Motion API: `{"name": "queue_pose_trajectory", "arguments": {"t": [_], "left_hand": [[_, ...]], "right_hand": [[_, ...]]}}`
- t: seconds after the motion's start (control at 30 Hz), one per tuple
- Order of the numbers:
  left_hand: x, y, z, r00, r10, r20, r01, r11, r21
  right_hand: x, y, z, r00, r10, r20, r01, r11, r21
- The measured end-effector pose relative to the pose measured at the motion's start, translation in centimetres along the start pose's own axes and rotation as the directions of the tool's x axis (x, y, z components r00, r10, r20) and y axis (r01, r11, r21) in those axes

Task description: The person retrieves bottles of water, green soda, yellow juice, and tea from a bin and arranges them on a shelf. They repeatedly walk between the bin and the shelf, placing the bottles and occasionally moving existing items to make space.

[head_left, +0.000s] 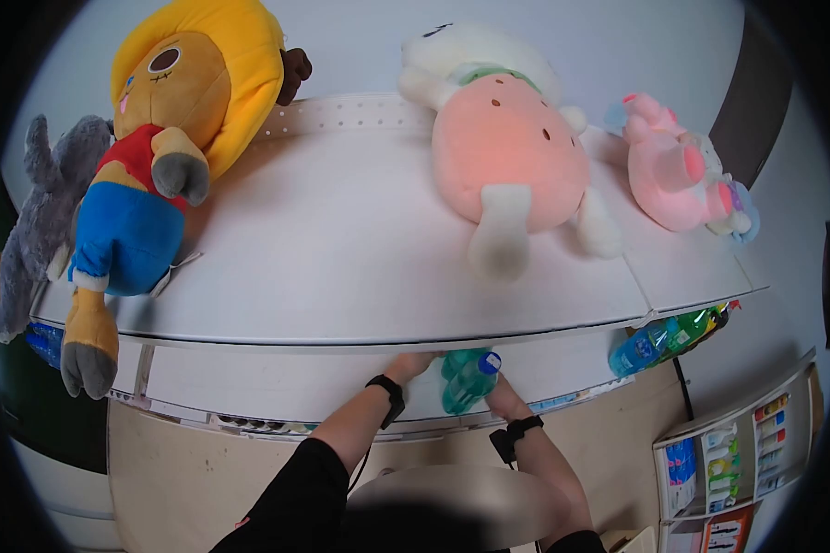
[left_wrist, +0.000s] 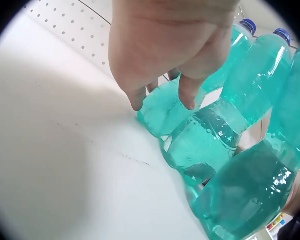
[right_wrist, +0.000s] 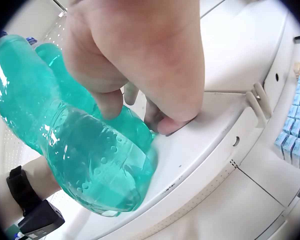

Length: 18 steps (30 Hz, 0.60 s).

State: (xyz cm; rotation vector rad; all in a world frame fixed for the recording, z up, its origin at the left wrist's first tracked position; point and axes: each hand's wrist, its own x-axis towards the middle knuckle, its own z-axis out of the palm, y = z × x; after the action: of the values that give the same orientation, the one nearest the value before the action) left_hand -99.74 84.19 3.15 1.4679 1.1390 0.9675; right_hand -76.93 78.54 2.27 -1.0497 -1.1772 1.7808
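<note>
Several bottles of clear green liquid with blue caps stand close together on a white shelf; the front bottle (head_left: 468, 389) shows below the upper shelf's edge in the head view. My left hand (left_wrist: 170, 45) grips the lower part of a green bottle (left_wrist: 162, 107), thumb on one side and fingers on the other. Two more bottles stand beside it in the left wrist view. From the other side, my right hand (right_wrist: 135, 60) holds a green bottle (right_wrist: 135, 125) low down, its fingertips close to the shelf surface. A nearer bottle (right_wrist: 90, 155) partly hides that one.
Plush toys lie on the upper shelf (head_left: 341, 276): a yellow-hatted doll (head_left: 138, 203), a pink and white toy (head_left: 512, 157), a small pink one (head_left: 664, 175) and a grey one (head_left: 46, 212). More bottles (head_left: 641, 346) stand at the lower shelf's right end. A stocked rack (head_left: 738, 461) is at right.
</note>
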Motion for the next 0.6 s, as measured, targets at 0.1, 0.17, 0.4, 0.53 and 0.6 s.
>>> {"name": "queue_pose_trajectory", "arguments": {"t": [0.1, 0.17, 0.4, 0.53, 0.6], "left_hand": [[0.0, 0.1, 1.0, 0.992, 0.09, -0.083, -0.088, 0.996, 0.029], [0.3, -0.4, 1.3, 0.989, 0.116, -0.091, -0.105, 0.988, 0.115], [-0.6, -2.0, 1.7, 0.953, 0.206, -0.22, -0.153, 0.959, 0.237], [-5.1, 0.2, -1.8, 0.932, 0.192, -0.309, -0.134, 0.971, 0.2], [-9.8, 0.9, -2.9, 0.883, 0.249, -0.398, -0.223, 0.968, 0.112]], "right_hand": [[0.0, -0.2, -0.1, 1.0, 0.003, 0.01, -0.003, 1.0, -0.017], [-0.2, -1.0, 0.4, 1.0, -0.007, 0.019, 0.008, 1.0, -0.025], [-0.3, -0.2, 0.3, 0.995, -0.07, -0.067, 0.062, 0.991, -0.119], [-6.8, -3.4, 0.3, 0.924, -0.087, -0.372, 0.009, 0.978, -0.207], [-12.9, -1.8, -2.3, 0.849, -0.153, -0.506, 0.047, 0.975, -0.217]]}}
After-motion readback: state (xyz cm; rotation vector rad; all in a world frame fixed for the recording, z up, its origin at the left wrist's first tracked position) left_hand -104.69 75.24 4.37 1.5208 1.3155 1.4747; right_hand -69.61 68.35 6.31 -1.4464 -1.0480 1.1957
